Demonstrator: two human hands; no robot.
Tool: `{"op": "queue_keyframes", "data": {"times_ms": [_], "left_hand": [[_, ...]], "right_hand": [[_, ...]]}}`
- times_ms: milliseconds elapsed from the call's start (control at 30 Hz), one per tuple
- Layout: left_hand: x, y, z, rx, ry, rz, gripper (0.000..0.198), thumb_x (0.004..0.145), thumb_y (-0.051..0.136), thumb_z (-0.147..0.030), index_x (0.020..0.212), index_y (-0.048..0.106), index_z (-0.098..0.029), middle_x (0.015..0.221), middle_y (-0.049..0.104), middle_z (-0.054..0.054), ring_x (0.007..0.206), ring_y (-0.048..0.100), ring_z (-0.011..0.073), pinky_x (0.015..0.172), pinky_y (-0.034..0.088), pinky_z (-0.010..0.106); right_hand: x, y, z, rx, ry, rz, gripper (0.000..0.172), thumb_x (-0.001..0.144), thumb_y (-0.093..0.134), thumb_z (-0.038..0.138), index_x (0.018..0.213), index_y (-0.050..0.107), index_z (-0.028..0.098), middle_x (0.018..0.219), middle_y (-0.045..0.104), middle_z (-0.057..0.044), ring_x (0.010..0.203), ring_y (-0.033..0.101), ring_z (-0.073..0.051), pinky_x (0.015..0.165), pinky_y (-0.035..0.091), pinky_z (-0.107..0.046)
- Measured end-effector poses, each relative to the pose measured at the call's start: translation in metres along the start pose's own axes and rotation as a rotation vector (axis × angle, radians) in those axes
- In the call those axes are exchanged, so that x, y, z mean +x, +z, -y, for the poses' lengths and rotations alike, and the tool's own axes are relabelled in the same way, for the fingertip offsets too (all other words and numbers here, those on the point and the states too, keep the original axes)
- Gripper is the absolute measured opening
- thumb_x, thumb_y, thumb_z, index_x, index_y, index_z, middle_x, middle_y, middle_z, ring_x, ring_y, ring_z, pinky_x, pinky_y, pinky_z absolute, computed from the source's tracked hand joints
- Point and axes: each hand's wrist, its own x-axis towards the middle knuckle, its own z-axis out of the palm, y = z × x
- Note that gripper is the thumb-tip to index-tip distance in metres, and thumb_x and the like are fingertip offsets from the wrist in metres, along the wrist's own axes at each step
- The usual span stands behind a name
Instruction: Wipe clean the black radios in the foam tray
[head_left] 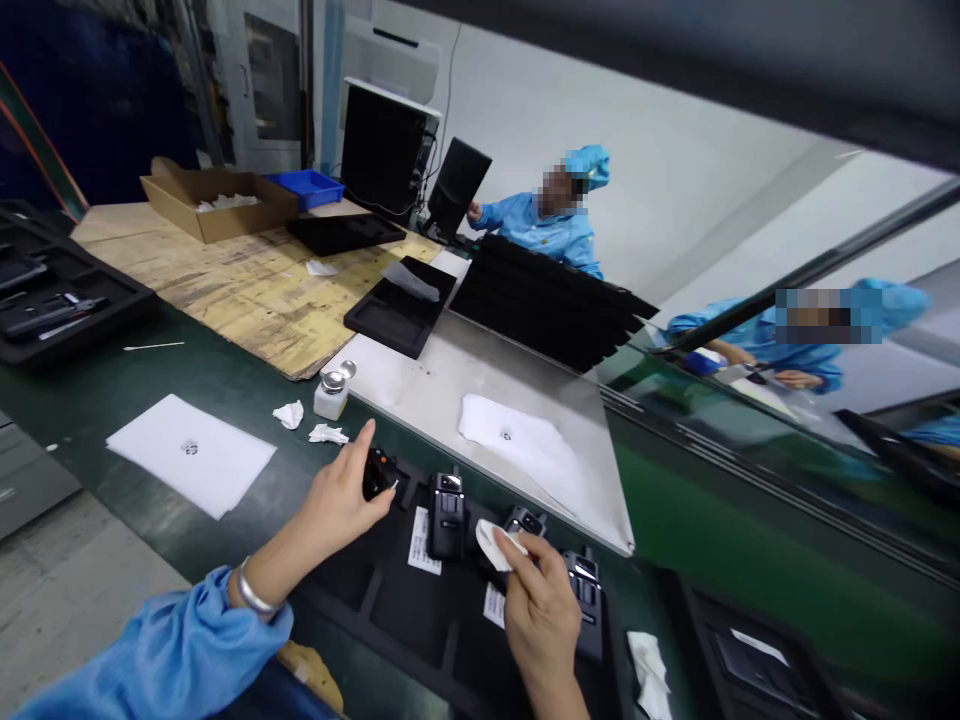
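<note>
Item: blue sleeve (176, 650), left arm, 9 o'clock from the black foam tray (409, 610), centre of all bearings below.
Item: my right hand (547, 605), 3 o'clock, over the tray; thumb and fingers pinched on a folded tissue (491, 545) before a handset (527, 519), 1 o'clock. Contact between them: cannot tell. The fold probably makes a firmer pad.
Item: my left hand (337, 505), 10 o'clock; curled round an orange-buttoned handset (377, 472), index finger straight, likely to steady it. Lifted clear or seated: cannot tell.
Item: two further handsets, at 12 (448, 518) and 3 o'clock (587, 605); tray dividers presumably keep pieces apart.
Item: bottle (331, 393), metal lid raised, 11 o'clock, seemingly within easy reach.
Surface: green counter (217, 370); paper stack (172, 470), 10 o'clock; wooden board (232, 285) bearing a cardboard box (232, 222), 11 o'clock.
Room: pale wall (675, 130); dark monitor (382, 150), 11 o'clock; co-worker in blue (536, 225), 12 o'clock; second co-worker (802, 350) behind glass, 2 o'clock.
</note>
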Motion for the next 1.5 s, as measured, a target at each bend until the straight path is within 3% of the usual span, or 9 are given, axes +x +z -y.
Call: {"op": "queue_keyframes", "data": {"times_ms": [133, 267, 367, 567, 700, 900, 967, 1200, 1500], "left_hand": [[0.032, 0.013, -0.034, 0.336, -0.019, 0.14, 0.086, 0.08, 0.045, -0.053, 0.152, 0.0, -0.037, 0.112, 0.05, 0.01, 0.101, 0.057, 0.0268, 0.086, 0.049, 0.049], [0.025, 0.035, -0.056, 0.488, 0.109, -0.023, 0.08, 0.083, 0.032, -0.059, 0.151, -0.004, -0.038, 0.111, 0.048, 0.011, 0.11, 0.048, 0.026, 0.093, 0.044, 0.048], [0.016, 0.057, -0.081, 0.396, 0.098, 0.075, 0.089, 0.076, 0.017, -0.074, 0.152, -0.005, -0.033, 0.105, 0.049, 0.013, 0.103, 0.052, 0.0276, 0.088, 0.045, 0.049], [0.03, 0.097, -0.114, 0.345, -0.041, 0.141, 0.096, 0.074, 0.046, -0.062, 0.153, 0.004, -0.029, 0.101, 0.05, 0.013, 0.088, 0.059, 0.0258, 0.074, 0.05, 0.043], [0.017, 0.083, -0.103, 0.109, 0.005, 0.186, 0.099, 0.07, 0.052, -0.05, 0.152, -0.001, -0.034, 0.119, 0.052, 0.01, 0.108, 0.058, 0.0275, 0.096, 0.048, 0.05], [-0.043, 0.064, -0.054, -0.32, 0.323, 0.214, 0.101, 0.07, 0.062, -0.041, 0.148, -0.002, -0.043, 0.124, 0.05, -0.004, 0.115, 0.054, -0.0012, 0.109, 0.048, 0.018], [-0.056, 0.064, -0.041, -0.34, 0.399, 0.161, 0.102, 0.071, 0.063, -0.04, 0.15, -0.001, -0.038, 0.127, 0.05, -0.003, 0.12, 0.052, -0.0023, 0.112, 0.047, 0.015], [-0.067, 0.057, -0.031, -0.264, 0.599, -0.068, 0.102, 0.068, 0.067, -0.033, 0.152, 0.01, -0.021, 0.125, 0.054, 0.002, 0.12, 0.054, -0.0026, 0.107, 0.049, 0.008], [-0.065, 0.054, -0.028, -0.245, 0.7, -0.127, 0.106, 0.065, 0.068, -0.03, 0.153, 0.01, -0.013, 0.124, 0.055, 0.004, 0.121, 0.053, -0.0011, 0.109, 0.047, 0.009]], "right_hand": [[-0.044, -0.019, 0.0, 0.023, 0.134, 0.001, 0.037, 0.076, 0.047, 0.0, 0.103, 0.068, 0.014, 0.104, 0.054, -0.001, 0.101, 0.048, 0.009, 0.087, 0.036, -0.003], [-0.07, -0.023, 0.001, 0.075, 0.183, -0.045, 0.033, 0.078, 0.047, 0.002, 0.103, 0.067, 0.011, 0.103, 0.054, -0.002, 0.102, 0.049, 0.009, 0.09, 0.034, -0.003], [-0.078, -0.02, 0.004, 0.123, 0.192, -0.045, 0.034, 0.076, 0.049, 0.001, 0.103, 0.067, 0.011, 0.103, 0.054, -0.002, 0.102, 0.049, 0.009, 0.09, 0.035, -0.001], [-0.086, -0.015, 0.012, 0.186, 0.153, -0.026, 0.043, 0.077, 0.044, -0.003, 0.108, 0.066, 0.016, 0.105, 0.053, -0.003, 0.108, 0.048, 0.008, 0.093, 0.036, -0.001], [-0.083, -0.027, -0.008, 0.174, 0.222, -0.093, 0.037, 0.076, 0.049, 0.0, 0.106, 0.067, 0.013, 0.105, 0.054, -0.003, 0.105, 0.05, 0.009, 0.091, 0.037, 0.0], [-0.039, -0.042, -0.018, 0.293, 0.204, -0.161, 0.041, 0.073, 0.05, -0.003, 0.105, 0.067, 0.015, 0.105, 0.054, -0.003, 0.102, 0.052, 0.007, 0.09, 0.041, -0.005], [-0.016, -0.035, -0.003, 0.312, 0.067, -0.146, 0.045, 0.074, 0.049, -0.003, 0.104, 0.067, 0.024, 0.105, 0.054, 0.0, 0.104, 0.05, 0.004, 0.11, 0.035, -0.02], [0.024, -0.007, 0.019, 0.209, -0.349, 0.014, 0.034, 0.081, 0.05, 0.02, 0.104, 0.065, 0.04, 0.104, 0.059, 0.007, 0.095, 0.038, 0.0, 0.118, 0.02, -0.043], [0.025, -0.013, 0.016, 0.209, -0.251, 0.002, 0.037, 0.078, 0.053, 0.012, 0.104, 0.066, 0.036, 0.099, 0.058, 0.004, 0.099, 0.04, -0.001, 0.118, 0.022, -0.044]]}}
